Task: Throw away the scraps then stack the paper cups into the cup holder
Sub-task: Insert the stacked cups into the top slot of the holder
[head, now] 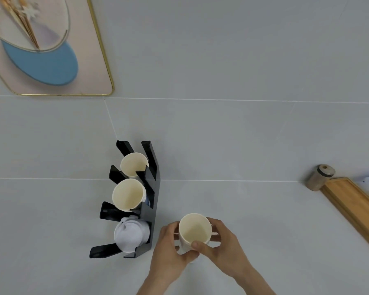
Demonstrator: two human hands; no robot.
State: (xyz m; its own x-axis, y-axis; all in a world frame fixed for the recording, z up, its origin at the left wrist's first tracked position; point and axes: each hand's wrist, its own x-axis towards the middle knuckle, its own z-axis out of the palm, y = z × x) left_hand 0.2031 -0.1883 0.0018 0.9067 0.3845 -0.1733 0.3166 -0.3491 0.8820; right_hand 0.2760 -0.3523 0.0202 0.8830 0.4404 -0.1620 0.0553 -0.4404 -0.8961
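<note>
Nearest, two bare forearms rising from the bottom edge and meeting around one paper cup (194,231), upright, mouth open, just right of the cup holder (150,211). Left hand (168,250) curled against the cup's left side and bottom, fingers wrapped on the wall. Right hand (218,244) cupped round the right side, thumb pressed on the near rim, fingers bent behind. Both clamped on the cup. Farther left, black holder standing on the pale surface: white lids (129,234) in the lowest slot, stacked cups (128,194) in the middle slot, more cups (134,165) in the upper one. Well to the right, a wooden tray (354,207) with a small jar (321,177) touching its far corner. Farthest, top left, a gold-edged picture (51,50).
</note>
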